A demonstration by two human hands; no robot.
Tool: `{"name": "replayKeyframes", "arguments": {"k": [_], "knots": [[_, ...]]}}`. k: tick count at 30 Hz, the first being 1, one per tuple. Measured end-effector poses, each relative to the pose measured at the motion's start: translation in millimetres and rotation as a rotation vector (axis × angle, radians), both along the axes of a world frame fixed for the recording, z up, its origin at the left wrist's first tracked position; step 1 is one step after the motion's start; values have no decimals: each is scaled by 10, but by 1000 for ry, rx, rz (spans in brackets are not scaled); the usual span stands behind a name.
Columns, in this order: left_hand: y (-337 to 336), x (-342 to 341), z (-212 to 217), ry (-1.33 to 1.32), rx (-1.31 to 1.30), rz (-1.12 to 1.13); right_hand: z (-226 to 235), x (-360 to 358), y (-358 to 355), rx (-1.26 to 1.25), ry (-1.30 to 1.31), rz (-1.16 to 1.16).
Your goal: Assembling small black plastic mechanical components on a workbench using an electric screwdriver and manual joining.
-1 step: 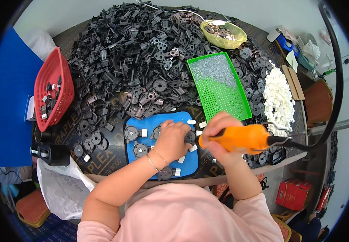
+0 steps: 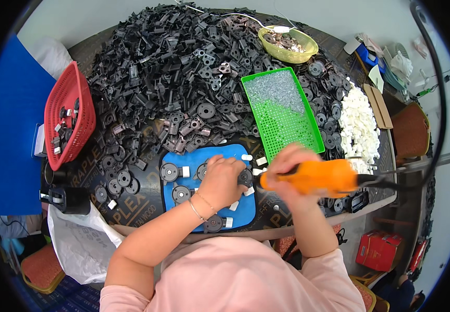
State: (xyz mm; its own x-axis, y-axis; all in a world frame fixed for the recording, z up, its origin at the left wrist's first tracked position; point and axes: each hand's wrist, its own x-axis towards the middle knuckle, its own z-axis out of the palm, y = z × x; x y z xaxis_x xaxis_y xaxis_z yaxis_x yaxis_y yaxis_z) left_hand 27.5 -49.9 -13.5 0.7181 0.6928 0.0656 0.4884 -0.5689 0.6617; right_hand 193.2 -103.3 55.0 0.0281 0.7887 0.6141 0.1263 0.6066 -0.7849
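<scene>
**Q:** What has changed at the bench?

**Me:** Nothing has shifted since the earlier frame: both my hands sit where they were. My right hand point(image 2: 292, 169) is closed around an orange electric screwdriver point(image 2: 313, 178), its tip pointing toward nine o'clock, just beside my left hand point(image 2: 222, 179). My left hand presses down on a black round part point(image 2: 245, 178) on the blue mat point(image 2: 240, 210), fingers curled over it; I cannot tell whether they pinch it or only steady it.

**Q:** What surrounds you?

**Me:** The mat lies at six o'clock on a dark round table point(image 2: 142, 200). More black discs with white clips point(image 2: 169, 172) rest on the mat. A huge heap of black plastic parts point(image 2: 168, 67) fills the table toward twelve o'clock. At one o'clock sits a green perforated tray point(image 2: 287, 122) holding small screws, beyond it a yellow bowl point(image 2: 288, 44). White pieces point(image 2: 359, 130) pile up at three o'clock, a red basket point(image 2: 69, 122) at nine o'clock. A red box point(image 2: 380, 250) stands on the floor.

**Q:** Anything unclear?

**Me:** The screwdriver's tip is blurred, and my left hand covers most of the part beneath it.
</scene>
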Motion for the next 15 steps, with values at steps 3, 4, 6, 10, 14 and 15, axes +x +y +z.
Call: {"name": "replayKeyframes", "arguments": {"k": [3,4,6,10,14,15], "knots": [[-26,-19,17,-3,-1,17,140,252,55,98,120,-105],[-31,-13,16,6,3,17,201,333,83,162,211,-166],[-23,10,41,11,14,14,99,517,145,122,92,-266],[-27,-3,35,29,13,19,-110,508,218,46,-10,-337],[-25,-4,56,24,11,14,-133,509,183,33,0,-336],[-25,-14,48,27,10,15,-135,503,177,16,14,-340]]}}
